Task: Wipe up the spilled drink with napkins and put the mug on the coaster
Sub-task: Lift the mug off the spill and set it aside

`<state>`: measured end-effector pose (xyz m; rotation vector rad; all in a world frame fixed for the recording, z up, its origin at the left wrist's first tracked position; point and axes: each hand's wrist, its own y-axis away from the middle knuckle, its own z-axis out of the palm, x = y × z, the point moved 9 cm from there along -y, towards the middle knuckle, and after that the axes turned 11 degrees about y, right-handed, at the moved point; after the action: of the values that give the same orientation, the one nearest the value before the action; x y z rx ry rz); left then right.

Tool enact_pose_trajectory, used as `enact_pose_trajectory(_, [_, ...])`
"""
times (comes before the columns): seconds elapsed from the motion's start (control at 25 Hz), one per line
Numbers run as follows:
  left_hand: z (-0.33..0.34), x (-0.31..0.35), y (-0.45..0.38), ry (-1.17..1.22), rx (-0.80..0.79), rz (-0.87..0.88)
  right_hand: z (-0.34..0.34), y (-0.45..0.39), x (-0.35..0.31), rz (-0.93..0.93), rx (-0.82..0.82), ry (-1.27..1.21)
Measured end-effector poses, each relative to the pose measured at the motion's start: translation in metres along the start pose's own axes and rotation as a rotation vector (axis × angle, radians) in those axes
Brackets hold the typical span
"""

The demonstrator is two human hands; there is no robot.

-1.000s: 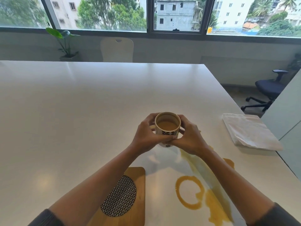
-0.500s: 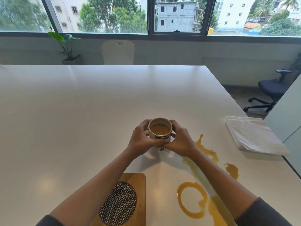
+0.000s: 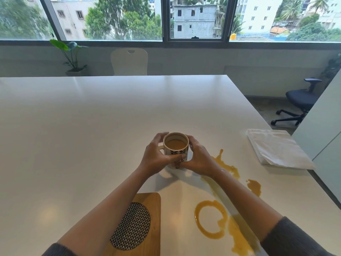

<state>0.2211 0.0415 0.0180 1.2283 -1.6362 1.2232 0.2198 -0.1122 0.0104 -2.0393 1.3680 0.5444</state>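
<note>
A cream mug (image 3: pixel 176 145) with dark leaf marks holds brown drink and stands on the white table (image 3: pixel 92 126). My left hand (image 3: pixel 156 157) and my right hand (image 3: pixel 198 159) wrap around its sides. The wooden coaster (image 3: pixel 145 224) with a woven black-and-white round pad lies near me, partly under my left forearm. The spilled drink (image 3: pixel 210 220) forms a ring and streaks at the lower right, with more splashes (image 3: pixel 253 186) further right. A stack of white napkins (image 3: pixel 276 146) lies by the right table edge.
The table's right edge runs close past the napkins. Beyond it stands a black office chair (image 3: pixel 302 100). A white chair (image 3: pixel 130 61) and a potted plant (image 3: pixel 72 56) are behind the far edge under the windows.
Both hands have moved the mug a little away from me and lowered it to the table surface. The view tilted down slightly, showing more of the spill.
</note>
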Motion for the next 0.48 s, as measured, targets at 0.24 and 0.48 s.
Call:
enact_pose_trajectory(0.24, [-0.005, 0.054, 0.027, -0.156, 0.301, 0.352, -0.048, 0.042, 0.021, 0.040, 0.115, 0.115])
enact_pose_trajectory(0.48, [0.039, 0.096, 0.056, -0.176, 0.260, 0.563, -0.122, 0.104, 0.068, 0.105, 0.204, 0.327])
